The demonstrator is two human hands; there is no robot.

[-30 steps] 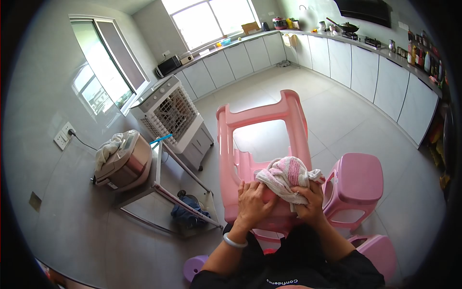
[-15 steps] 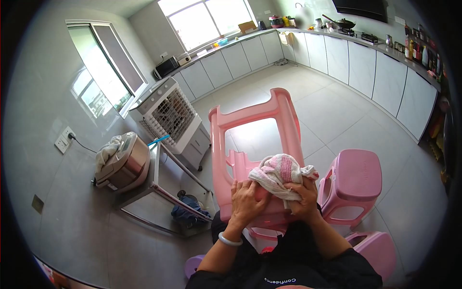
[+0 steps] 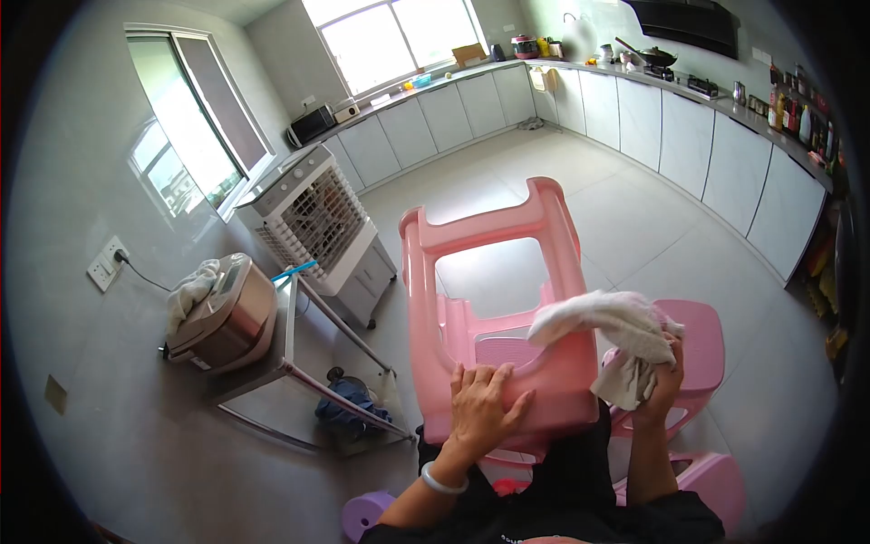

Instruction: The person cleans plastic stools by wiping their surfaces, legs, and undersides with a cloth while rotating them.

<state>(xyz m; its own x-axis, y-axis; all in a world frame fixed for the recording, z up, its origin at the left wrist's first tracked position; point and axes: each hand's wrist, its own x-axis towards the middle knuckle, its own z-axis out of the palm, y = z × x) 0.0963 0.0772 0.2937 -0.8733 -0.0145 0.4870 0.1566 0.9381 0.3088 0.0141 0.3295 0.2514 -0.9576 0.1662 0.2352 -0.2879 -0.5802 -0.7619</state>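
Observation:
A pink plastic stool lies tipped over in front of my knees, its frame and opening facing up. My left hand, with a pale bangle on the wrist, grips the near edge of this stool, fingertips over the rim and thumb to the right. In my right hand is a white cloth with some pink in it. The cloth bunches in the fingers and its loose end stretches left over the stool's right side.
A second pink stool stands at the right, with another pink stool nearer me. On the left, a rice cooker sits on a metal rack beside an air cooler. Cabinets line the far walls.
My right hand has moved right, and the bunched cloth has spread into a longer strip. My left hand stays on the stool, which has shifted slightly right and down in view.

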